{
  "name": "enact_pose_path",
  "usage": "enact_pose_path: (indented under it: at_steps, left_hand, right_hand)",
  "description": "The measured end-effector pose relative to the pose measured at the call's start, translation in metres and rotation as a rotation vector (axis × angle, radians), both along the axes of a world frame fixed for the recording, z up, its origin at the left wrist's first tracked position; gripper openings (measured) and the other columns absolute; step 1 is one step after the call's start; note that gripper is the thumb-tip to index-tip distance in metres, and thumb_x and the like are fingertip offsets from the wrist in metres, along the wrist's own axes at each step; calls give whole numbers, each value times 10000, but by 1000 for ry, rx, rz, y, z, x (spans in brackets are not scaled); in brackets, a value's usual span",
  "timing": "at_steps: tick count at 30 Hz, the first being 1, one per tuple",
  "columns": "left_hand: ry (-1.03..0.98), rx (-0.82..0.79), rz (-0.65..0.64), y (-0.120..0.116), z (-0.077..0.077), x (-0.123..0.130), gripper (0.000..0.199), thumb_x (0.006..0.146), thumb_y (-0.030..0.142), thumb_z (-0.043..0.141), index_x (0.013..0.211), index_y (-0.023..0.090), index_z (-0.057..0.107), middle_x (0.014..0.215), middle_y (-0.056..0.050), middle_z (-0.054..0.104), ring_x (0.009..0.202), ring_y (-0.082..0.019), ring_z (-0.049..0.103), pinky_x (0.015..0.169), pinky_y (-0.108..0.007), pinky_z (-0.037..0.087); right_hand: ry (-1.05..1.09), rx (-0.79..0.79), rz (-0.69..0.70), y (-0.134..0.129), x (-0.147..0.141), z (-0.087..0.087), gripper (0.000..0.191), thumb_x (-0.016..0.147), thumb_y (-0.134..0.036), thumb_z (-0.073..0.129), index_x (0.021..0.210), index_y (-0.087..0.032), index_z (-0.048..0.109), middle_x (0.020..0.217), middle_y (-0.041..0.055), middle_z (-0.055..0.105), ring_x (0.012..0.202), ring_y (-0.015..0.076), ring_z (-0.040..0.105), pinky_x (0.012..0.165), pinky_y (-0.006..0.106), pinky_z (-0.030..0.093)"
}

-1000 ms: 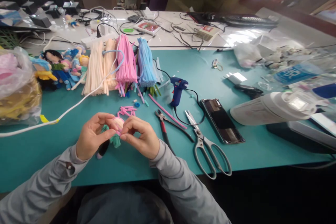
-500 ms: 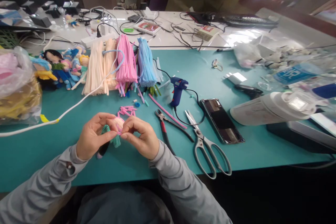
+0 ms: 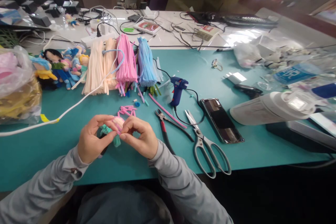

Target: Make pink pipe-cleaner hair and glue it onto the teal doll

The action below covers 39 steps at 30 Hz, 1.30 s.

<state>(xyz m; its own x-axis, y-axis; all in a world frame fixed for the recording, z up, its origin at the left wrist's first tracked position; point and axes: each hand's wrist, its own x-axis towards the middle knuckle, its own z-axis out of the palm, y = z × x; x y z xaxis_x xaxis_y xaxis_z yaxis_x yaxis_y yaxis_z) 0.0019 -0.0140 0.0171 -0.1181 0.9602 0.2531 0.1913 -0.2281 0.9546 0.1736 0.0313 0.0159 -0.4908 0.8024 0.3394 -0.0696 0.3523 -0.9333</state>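
My left hand (image 3: 96, 139) and my right hand (image 3: 140, 136) meet over the green mat, fingers closed on a small doll (image 3: 118, 123) of fuzzy stems. Its top is pale peach with pink along the edge. Teal stems (image 3: 116, 141) hang beneath it, and a dark part shows behind my left fingers. Both thumbs press near the doll's pink edge. Just beyond my fingertips lie short pink pieces (image 3: 127, 110). Pliers with a red and black handle (image 3: 163, 129) are to the right of my right hand, next to large scissors (image 3: 201, 140).
Behind my hands stand bundles of peach (image 3: 94, 68), pink (image 3: 126, 61) and blue stems (image 3: 146, 63). A blue glue gun (image 3: 177, 91), a phone (image 3: 222, 120) and a white bottle (image 3: 265, 108) are to the right. Finished dolls (image 3: 61, 64) and bags (image 3: 18, 84) lie left; a white cable crosses there.
My left hand has shifted slightly and its wrist has turned a little. The doll is tilted somewhat differently, with more of its pink edge showing. Both hands still hold it.
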Motion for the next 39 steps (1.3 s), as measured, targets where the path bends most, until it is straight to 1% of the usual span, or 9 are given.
enact_pose_path:
  at_steps: [3,8,13,17,22,25,28,34,39]
  left_hand:
    - [40,30,36,-1,-3,0,339,720,99,723,1017,241,641,705,29,722,725,-171,690,890,-364,506]
    - [20,-13,89,-2,-4,3,320,712,130,733,999,235,635,683,37,709,697,-168,693,848,-345,526]
    - [-31,-21,97,-2,-2,7,310,710,128,727,977,226,606,647,52,693,671,-149,676,861,-328,512]
    - [-62,-69,97,-1,-2,6,301,706,128,728,965,216,602,632,56,684,673,-138,662,851,-306,494]
    - [-151,-100,3,0,1,4,303,737,118,693,1010,203,592,689,31,695,682,-139,663,734,-277,515]
    - [-198,-75,-52,2,5,3,262,760,117,669,1002,198,609,763,-4,723,749,-152,676,735,-280,527]
    - [-210,-68,-70,3,7,3,207,792,124,646,985,195,620,826,-26,742,812,-164,689,761,-290,532]
    - [-184,-127,-59,4,4,1,220,782,138,685,987,195,628,744,14,708,742,-139,671,739,-269,517]
    - [-181,-158,-72,5,0,-1,246,775,151,699,1005,198,623,727,30,694,724,-125,658,736,-254,501]
  right_hand:
    - [-2,33,-15,-1,-1,-1,278,861,-390,649,691,-182,576,698,10,575,568,97,502,535,233,461]
    - [0,134,-38,-2,-3,-3,207,842,-277,643,679,-196,544,710,9,576,537,91,492,510,231,472]
    - [-34,257,-81,-5,-5,-5,161,824,-168,608,687,-205,534,751,11,585,517,74,477,488,210,466]
    - [-34,353,-102,-5,-6,-6,141,826,-113,585,720,-200,552,768,10,580,519,65,473,471,191,442]
    - [-15,295,-128,-3,-6,-6,103,809,-122,632,758,-192,577,741,3,564,539,78,481,471,200,442]
    - [-19,258,-124,-2,-4,-5,85,802,-128,643,767,-186,591,735,3,566,539,82,478,476,212,447]
    - [-32,250,-114,-1,-2,-4,61,808,-136,635,781,-181,605,745,9,577,540,81,477,483,221,454]
    - [-55,243,-125,1,-2,-4,47,822,-162,627,786,-187,609,740,12,588,547,87,483,469,220,455]
    - [-46,268,-139,0,-1,-4,51,833,-157,625,794,-189,617,735,12,594,556,90,488,465,214,461]
